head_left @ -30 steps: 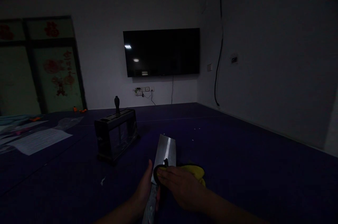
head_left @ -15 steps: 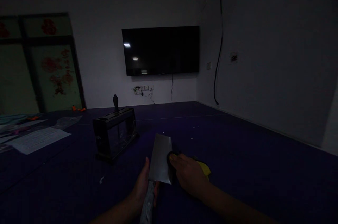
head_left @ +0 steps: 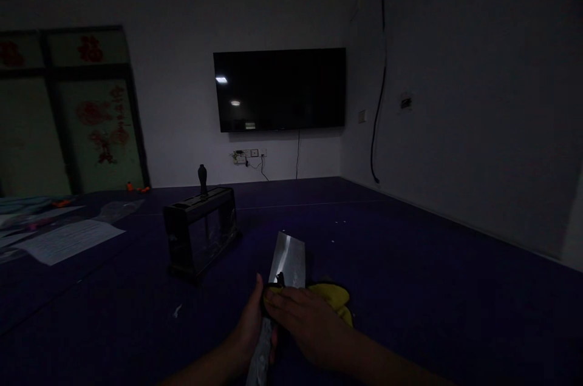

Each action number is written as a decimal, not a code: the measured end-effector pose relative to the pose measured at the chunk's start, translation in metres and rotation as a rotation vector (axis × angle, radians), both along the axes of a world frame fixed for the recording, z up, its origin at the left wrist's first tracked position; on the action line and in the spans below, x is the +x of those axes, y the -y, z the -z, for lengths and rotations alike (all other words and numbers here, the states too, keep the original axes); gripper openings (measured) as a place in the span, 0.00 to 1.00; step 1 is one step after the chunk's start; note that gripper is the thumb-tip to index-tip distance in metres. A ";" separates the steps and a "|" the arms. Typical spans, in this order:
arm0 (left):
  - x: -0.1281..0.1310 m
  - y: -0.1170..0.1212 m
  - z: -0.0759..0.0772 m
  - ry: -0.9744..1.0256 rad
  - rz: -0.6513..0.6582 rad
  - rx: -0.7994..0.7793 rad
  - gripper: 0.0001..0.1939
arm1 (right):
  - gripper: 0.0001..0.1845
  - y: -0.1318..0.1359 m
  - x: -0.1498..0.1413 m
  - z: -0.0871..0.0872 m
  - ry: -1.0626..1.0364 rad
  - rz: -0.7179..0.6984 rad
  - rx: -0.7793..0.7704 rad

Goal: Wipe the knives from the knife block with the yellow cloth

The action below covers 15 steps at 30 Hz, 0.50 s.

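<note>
A cleaver [head_left: 291, 261] with a broad shiny blade points away from me, tilted, its pale patterned handle [head_left: 260, 352] toward me. My left hand [head_left: 250, 319] is closed around the cleaver near where handle and blade join, thumb up along the side. Pressed by my right hand [head_left: 307, 319], a yellow cloth with a dark edge [head_left: 331, 296] lies against the lower part of the blade. The cloth and right fingers hide that part of the blade.
On the purple surface [head_left: 410, 301] ahead to the left stands a black knife holder with clear sides [head_left: 200, 234], one dark handle [head_left: 203, 179] rising from it. Papers [head_left: 70, 240] and plastic lie at far left. A television [head_left: 280, 91] hangs on the back wall.
My right hand moved with the cloth to the blade's right edge, then back across onto its lower part near the handle. The cleaver tilted and turned back, still in my left hand.
</note>
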<state>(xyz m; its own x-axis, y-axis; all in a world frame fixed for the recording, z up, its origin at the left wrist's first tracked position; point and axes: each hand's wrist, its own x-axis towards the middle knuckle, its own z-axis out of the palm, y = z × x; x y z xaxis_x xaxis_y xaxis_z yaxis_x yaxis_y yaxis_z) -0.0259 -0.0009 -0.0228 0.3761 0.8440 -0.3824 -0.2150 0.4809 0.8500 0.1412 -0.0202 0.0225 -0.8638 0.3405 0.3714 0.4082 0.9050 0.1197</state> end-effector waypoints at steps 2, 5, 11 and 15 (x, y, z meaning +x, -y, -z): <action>0.000 0.000 -0.001 -0.005 0.024 -0.010 0.42 | 0.31 0.000 0.001 -0.001 0.003 0.002 -0.006; 0.001 0.002 -0.002 0.035 0.018 0.048 0.41 | 0.31 -0.003 0.002 0.001 -0.006 0.019 0.007; 0.003 0.006 -0.007 0.070 0.029 0.149 0.40 | 0.28 -0.017 0.011 0.007 -0.120 0.274 0.062; 0.004 0.008 -0.013 0.065 0.021 0.160 0.41 | 0.28 -0.024 0.019 0.003 -0.141 0.437 0.046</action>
